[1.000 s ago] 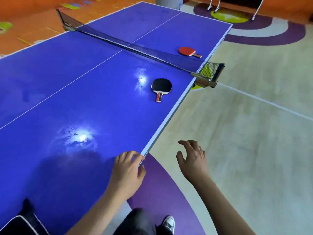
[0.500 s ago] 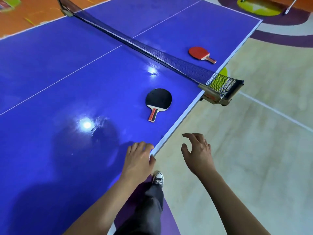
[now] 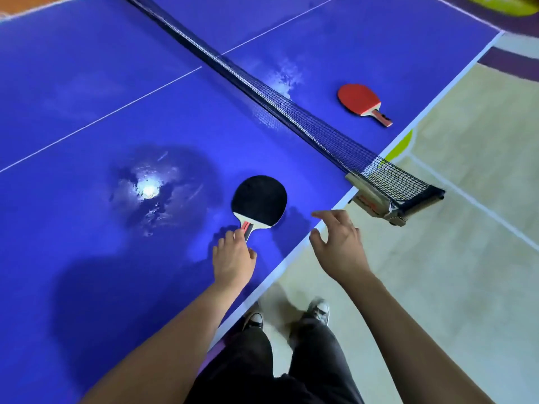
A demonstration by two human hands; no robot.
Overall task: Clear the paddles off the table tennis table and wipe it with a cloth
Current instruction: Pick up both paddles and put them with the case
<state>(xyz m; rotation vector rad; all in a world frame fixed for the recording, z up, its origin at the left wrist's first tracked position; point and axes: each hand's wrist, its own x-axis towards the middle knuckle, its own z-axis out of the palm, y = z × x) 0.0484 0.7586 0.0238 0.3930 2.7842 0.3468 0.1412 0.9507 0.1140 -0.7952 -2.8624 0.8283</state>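
A black paddle [image 3: 259, 201] lies flat on the blue table tennis table [image 3: 87, 112], on the near side of the net and close to the right edge. My left hand [image 3: 233, 256] is on its handle, fingers on one side and thumb on the other, and covers the handle's end. My right hand [image 3: 339, 247] hovers over the table's right edge with fingers spread, holding nothing. A red paddle [image 3: 360, 103] lies beyond the net near the same edge. No cloth is in view.
The dark net [image 3: 291, 115] crosses the table diagonally and ends at a clamp post [image 3: 376, 201] on the right edge. My legs and shoes [image 3: 319, 312] stand on the pale floor beside the table. Light glare marks the table surface.
I have stepped along the edge toward the net. My left hand left the table edge and reached the black paddle's handle. My right hand moved forward with it.
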